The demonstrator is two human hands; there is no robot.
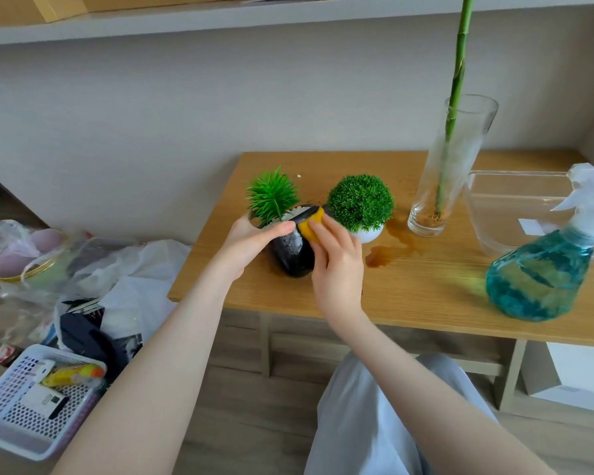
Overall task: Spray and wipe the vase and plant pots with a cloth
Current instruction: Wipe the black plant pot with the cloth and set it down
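Observation:
A black plant pot (290, 253) with a spiky green plant and white pebbles stands on the wooden table (408, 293), wet with droplets. My left hand (251, 243) grips its rim on the left. My right hand (336, 265) presses a yellow cloth (312, 225) against the pot's upper right side. Just behind to the right is a white pot (369, 234) with a round green bush. A tall glass vase (450, 169) with a green stem stands further right. A blue spray bottle (542, 275) sits at the right, apart from both hands.
A brown liquid puddle (388, 250) lies on the table between the pots and the vase. A clear plastic tub (528, 207) stands behind the spray bottle. Plastic bags (83, 269) and a white basket (31, 402) of items cover the floor to the left.

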